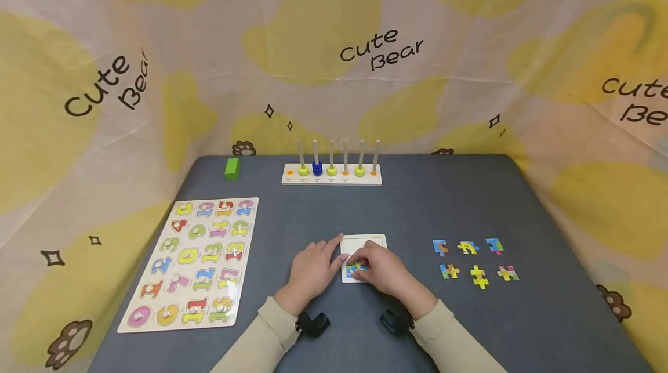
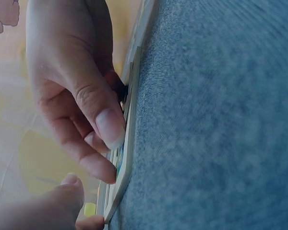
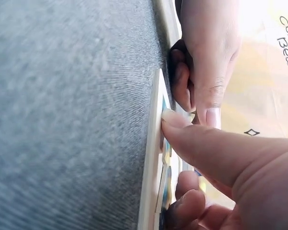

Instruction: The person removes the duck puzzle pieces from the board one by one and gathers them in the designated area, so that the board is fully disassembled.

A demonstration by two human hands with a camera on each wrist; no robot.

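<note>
A small white puzzle tray (image 1: 363,241) lies flat on the table in front of me, with colourful jigsaw pieces (image 1: 351,272) fitted in its near part. My right hand (image 1: 387,268) reaches over the tray from the right. Its thumb and bent fingers pinch a jigsaw piece (image 3: 167,143) low against the tray; most of that piece is hidden under the hand. At the tray's left edge rests my left hand (image 1: 311,269), index finger stretched along the side and thumb near the right fingers. In the left wrist view the tray's edge (image 2: 129,143) appears side-on.
Several loose jigsaw pieces (image 1: 478,276) lie in two rows on the right. A number peg board (image 1: 240,268) occupies the left side. Toward the back stand a green block (image 1: 232,169) and a peg stand (image 1: 331,181) with rings. A printed cloth (image 1: 313,31) hangs behind the table.
</note>
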